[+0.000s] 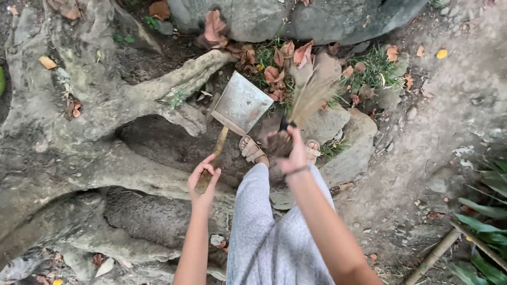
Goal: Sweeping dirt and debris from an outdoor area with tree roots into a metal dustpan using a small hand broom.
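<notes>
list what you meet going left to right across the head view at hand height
grey gnarled tree roots → left hand gripping the wooden handle of the grey metal dustpan → right hand gripping the brown straw hand broom → green long leaves

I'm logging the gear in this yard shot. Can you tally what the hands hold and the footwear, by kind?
Dustpans: 1, metal dustpan with a wooden handle, held by the left hand
Brooms: 1, straw broom, held by the right hand
Sandals: 2, left sandal and right sandal
Total: 4
</notes>
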